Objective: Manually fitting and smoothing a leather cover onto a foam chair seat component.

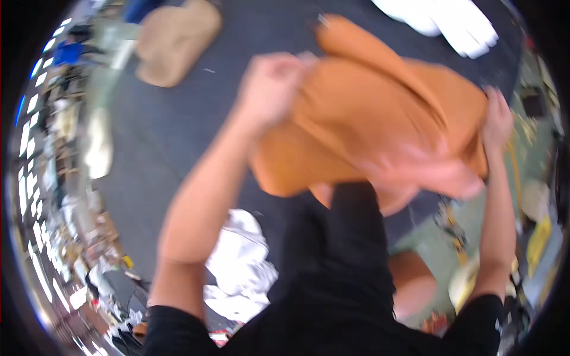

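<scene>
An orange piece of fabric [350,113], likely a garment, is stretched between my two hands over a dark table [154,148]. My left hand [274,83] is closed on its upper left edge, fingers curled and blurred by motion. On the right side, my right hand [497,121] grips the other edge, thumb and fingers pinched together. Pinkish cloth [427,173] shows along the lower folds of the orange fabric. A narrow folded part of it sticks up at the top, like a sleeve. Its full shape is bunched and smeared.
Crumpled white cloth [240,267] lies by my left elbow. A tan cloth [178,41] is at the far left of the table, and white fabric [445,24] at the far right. Cluttered goods [71,196] line the left side; green floor [442,243] shows at right.
</scene>
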The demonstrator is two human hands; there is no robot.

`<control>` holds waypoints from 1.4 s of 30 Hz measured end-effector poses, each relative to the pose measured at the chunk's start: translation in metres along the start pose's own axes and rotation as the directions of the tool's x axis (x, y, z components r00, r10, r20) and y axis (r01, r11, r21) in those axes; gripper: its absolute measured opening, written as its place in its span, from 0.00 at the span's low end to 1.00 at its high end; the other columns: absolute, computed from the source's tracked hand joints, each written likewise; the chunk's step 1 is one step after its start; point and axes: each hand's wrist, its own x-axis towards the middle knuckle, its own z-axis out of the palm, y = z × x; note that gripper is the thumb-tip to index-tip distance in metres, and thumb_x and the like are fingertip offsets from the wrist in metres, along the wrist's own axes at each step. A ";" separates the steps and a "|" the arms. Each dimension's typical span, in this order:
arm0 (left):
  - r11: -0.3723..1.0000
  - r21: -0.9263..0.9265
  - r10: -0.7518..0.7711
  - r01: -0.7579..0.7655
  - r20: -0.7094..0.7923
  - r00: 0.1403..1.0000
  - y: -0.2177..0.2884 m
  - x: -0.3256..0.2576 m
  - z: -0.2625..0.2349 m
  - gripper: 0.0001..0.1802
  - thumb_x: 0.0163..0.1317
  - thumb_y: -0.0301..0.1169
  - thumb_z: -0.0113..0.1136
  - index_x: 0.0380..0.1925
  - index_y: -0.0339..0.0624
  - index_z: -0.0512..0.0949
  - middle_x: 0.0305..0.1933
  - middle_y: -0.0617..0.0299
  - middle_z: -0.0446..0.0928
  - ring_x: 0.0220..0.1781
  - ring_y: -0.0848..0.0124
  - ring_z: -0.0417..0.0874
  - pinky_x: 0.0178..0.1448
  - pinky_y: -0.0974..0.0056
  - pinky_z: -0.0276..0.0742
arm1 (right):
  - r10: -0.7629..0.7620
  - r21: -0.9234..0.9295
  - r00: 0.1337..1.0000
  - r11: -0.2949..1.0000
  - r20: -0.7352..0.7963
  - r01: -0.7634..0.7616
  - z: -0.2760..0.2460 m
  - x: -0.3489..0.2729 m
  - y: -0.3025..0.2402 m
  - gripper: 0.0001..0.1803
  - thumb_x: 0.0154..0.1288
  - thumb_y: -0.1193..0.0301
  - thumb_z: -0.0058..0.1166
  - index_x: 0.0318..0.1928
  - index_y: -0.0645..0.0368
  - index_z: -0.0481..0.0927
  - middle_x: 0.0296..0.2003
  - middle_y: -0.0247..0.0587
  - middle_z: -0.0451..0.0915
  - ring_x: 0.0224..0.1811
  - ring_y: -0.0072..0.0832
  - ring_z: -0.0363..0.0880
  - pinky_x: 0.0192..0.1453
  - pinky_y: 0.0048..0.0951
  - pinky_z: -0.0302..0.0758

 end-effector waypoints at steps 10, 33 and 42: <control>0.944 0.153 -0.288 0.292 -0.050 0.956 0.040 -0.015 -0.002 0.25 0.73 0.51 0.60 0.33 0.38 0.87 0.27 0.51 0.83 0.33 0.55 0.87 0.43 0.53 0.79 | 0.051 0.256 0.999 0.966 -0.007 -0.048 0.005 -0.002 -0.014 0.16 0.84 0.66 0.46 0.45 0.67 0.80 0.35 0.49 0.80 0.38 0.33 0.79 0.48 0.33 0.76; 0.308 -0.560 -0.947 0.769 -0.105 0.303 -0.241 -0.486 0.135 0.13 0.72 0.42 0.66 0.45 0.44 0.83 0.37 0.64 0.84 0.37 0.69 0.83 0.40 0.61 0.78 | 0.192 -0.341 0.980 0.926 0.059 -0.161 -0.078 -0.038 0.022 0.28 0.72 0.53 0.44 0.55 0.60 0.87 0.59 0.61 0.83 0.62 0.58 0.82 0.69 0.53 0.78; 0.240 -0.417 -0.899 0.877 0.247 0.363 -0.337 -0.516 0.284 0.37 0.72 0.61 0.60 0.59 0.35 0.83 0.54 0.52 0.87 0.56 0.56 0.86 0.62 0.53 0.82 | 0.290 -0.327 0.955 0.898 -0.068 -0.296 -0.101 -0.104 -0.002 0.23 0.69 0.63 0.47 0.48 0.68 0.88 0.51 0.70 0.85 0.58 0.59 0.85 0.63 0.52 0.82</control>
